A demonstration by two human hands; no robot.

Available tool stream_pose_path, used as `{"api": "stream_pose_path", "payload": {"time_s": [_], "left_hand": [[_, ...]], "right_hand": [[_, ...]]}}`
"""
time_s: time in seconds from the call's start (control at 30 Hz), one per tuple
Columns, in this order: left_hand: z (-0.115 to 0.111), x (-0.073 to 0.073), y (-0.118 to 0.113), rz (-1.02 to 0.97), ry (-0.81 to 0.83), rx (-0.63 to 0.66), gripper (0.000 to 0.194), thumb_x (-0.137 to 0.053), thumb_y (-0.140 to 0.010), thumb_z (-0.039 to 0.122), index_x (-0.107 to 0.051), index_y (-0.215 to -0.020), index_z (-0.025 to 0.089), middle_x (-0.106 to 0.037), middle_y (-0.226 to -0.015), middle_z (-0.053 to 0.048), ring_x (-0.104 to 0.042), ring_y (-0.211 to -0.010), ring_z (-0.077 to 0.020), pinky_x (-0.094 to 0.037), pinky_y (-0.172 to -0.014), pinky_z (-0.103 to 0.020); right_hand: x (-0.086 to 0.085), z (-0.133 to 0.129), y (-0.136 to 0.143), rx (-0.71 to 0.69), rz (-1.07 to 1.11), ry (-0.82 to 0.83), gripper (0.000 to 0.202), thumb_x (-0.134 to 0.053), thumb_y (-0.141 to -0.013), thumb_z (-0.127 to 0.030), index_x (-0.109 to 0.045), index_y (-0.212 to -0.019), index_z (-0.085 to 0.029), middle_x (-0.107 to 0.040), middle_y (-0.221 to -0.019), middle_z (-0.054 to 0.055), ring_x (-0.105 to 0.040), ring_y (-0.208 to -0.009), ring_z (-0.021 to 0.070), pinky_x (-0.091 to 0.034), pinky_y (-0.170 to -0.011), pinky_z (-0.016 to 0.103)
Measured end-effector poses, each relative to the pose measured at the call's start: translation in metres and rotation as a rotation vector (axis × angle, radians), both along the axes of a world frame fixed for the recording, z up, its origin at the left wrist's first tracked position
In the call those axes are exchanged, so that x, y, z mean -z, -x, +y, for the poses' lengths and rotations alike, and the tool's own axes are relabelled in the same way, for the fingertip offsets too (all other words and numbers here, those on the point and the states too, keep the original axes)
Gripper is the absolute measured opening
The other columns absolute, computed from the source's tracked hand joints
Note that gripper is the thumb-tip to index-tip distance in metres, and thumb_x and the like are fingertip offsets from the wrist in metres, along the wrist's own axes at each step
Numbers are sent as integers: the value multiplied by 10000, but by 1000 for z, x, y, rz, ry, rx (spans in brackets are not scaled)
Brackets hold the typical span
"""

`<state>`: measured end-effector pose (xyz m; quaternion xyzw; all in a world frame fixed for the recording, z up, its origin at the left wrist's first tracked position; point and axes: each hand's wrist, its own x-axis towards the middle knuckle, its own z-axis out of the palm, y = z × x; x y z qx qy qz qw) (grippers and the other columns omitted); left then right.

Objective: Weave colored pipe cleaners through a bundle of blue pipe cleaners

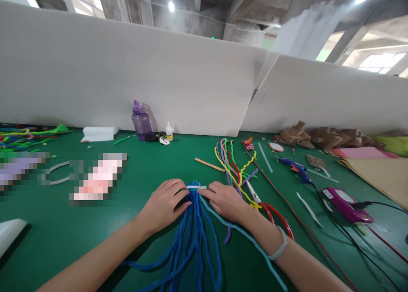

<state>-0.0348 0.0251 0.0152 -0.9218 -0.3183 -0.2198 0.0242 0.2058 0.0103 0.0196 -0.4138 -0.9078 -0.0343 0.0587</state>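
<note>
A bundle of fuzzy blue pipe cleaners (196, 232) lies on the table, gathered at its far end and fanning out towards me. Across the gathered end runs a narrow white strip (200, 187). My left hand (168, 202) grips the left side of the bundle, fingers bent over the strip's left end and thumb below. From the other side, my right hand (225, 200) presses its closed fingers at the strip's right end. One light-blue pipe cleaner (248, 236) trails from the bundle under my right wrist. The exact grip of my right fingertips is partly hidden.
Red-handled scissors (279, 217) and coloured pipe cleaners (237, 160) lie beyond my right arm. Further right are a blue glue gun (295, 168), a purple box with cables (347, 205) and paper sheets (376, 173). A purple bottle (141, 121) stands by the white partition (191, 79).
</note>
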Motion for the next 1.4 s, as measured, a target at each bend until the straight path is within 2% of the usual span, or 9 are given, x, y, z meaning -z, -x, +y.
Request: {"api": "stream_pose_path", "payload": {"time_s": [0.2,0.37,0.5,0.63,1.0,1.4], "left_hand": [[2,2,0,-13,-35,3,204,-484,-925,280,-624,-1033,178,-639,-1003,-64,-533,-1041,-227,-450,-909,-407],[3,6,3,11,-63,-13,213,-442,-931,169,-632,-1028,161,-644,-970,-70,-536,-1007,-225,-465,-866,-400],[1,5,4,68,-13,-35,248,-453,-888,65,-617,-1058,142,-624,-977,-82,-524,-944,-227,-478,-822,-401],[0,3,2,76,38,-78,285,-442,-856,11,-611,-1042,144,-594,-934,-78,-514,-885,-220,-484,-809,-391],[-2,-4,0,197,55,-128,306,-412,-867,0,-598,-1067,139,-561,-949,-88,-481,-906,-235,-461,-809,-385],[-1,-4,2,196,-22,-115,261,-445,-894,61,-602,-1077,160,-574,-926,-70,-499,-876,-221,-451,-780,-355]], "right_hand": [[2,0,-1,-8,63,-18,328,-447,-913,-186,-516,-1232,-217,-590,-913,39,-502,-886,179,-387,-698,267],[3,1,-2,15,119,-65,241,-410,-967,-290,-591,-1111,-225,-577,-862,33,-498,-856,162,-363,-675,256],[2,2,0,50,73,-93,193,-452,-944,-223,-624,-1033,-228,-554,-823,28,-474,-803,157,-329,-630,264],[4,5,2,33,56,-118,224,-467,-924,-165,-622,-1068,-236,-542,-810,28,-444,-775,159,-310,-635,274],[4,5,3,17,4,-152,230,-493,-919,-163,-618,-1100,-232,-546,-817,33,-434,-770,169,-297,-629,289],[4,6,2,25,48,-99,243,-484,-919,-142,-632,-1088,-232,-543,-851,38,-440,-810,166,-339,-674,277]]}}
